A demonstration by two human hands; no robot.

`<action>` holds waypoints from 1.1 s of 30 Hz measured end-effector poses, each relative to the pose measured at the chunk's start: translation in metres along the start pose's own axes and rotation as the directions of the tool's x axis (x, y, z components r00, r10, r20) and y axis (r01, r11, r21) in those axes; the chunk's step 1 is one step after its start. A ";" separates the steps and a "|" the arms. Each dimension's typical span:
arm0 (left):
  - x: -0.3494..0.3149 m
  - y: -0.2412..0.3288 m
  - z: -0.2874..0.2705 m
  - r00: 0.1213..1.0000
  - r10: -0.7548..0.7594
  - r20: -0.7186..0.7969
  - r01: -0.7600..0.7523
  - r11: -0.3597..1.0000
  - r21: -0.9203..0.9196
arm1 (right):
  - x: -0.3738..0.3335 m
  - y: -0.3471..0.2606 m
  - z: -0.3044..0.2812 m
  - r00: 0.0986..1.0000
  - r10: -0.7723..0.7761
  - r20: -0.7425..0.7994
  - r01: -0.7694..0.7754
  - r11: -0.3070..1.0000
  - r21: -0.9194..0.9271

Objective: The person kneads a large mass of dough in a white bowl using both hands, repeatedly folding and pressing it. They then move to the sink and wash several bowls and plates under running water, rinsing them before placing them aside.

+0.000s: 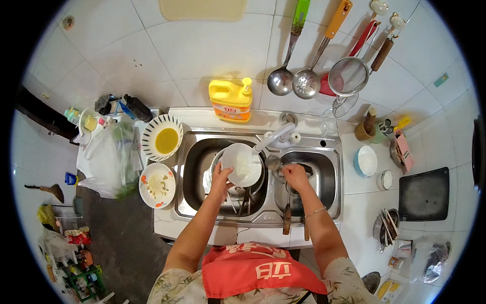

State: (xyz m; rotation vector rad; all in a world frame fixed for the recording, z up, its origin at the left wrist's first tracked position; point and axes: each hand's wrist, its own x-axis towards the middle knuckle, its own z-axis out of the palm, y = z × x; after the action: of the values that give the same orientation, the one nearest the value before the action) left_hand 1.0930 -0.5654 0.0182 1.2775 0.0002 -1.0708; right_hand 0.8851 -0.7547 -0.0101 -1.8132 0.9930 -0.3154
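My left hand point(220, 181) grips a white bowl point(241, 158) by its lower left rim, tilted below the faucet point(277, 138). Over the left basin, the bowl covers part of a metal pot or basin with utensils point(244, 201) sticking out. My right hand point(295, 177) is closed above the right basin point(329, 197). Next to its fingers is a rounded grey metallic thing point(274, 162); whether it is held is not clear. Beneath that hand, a wooden-handled utensil point(287, 219) leans over the sink's front edge.
Left of the sink stand a striped bowl of yellow liquid point(166, 140) and a plate with food scraps point(157, 186). A yellow detergent jug point(231, 101) stands behind. To the right are a blue-white bowl point(366, 160) and a pot with chopsticks point(386, 227). Ladles point(281, 81) hang above.
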 end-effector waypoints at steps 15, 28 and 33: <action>0.003 -0.006 0.007 0.999 -0.035 0.006 0.036 0.999 -0.030 | -0.014 -0.089 0.072 0.965 -0.260 -0.032 0.262 0.953 0.152; 0.015 0.003 -0.023 0.909 -0.347 0.231 0.348 0.937 0.036 | -0.014 -0.055 0.048 0.507 -0.611 0.608 0.862 0.371 -0.345; 0.000 -0.022 0.000 0.979 -0.199 -0.034 0.195 0.976 -0.101 | -0.046 -0.086 0.111 0.890 -0.365 0.272 0.442 0.837 -0.323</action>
State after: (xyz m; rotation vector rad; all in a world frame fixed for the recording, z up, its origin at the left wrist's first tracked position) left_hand 1.0791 -0.5637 0.0018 1.2311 0.2141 -1.1973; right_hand 0.9650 -0.6348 0.0221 -2.3633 0.5384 -0.1986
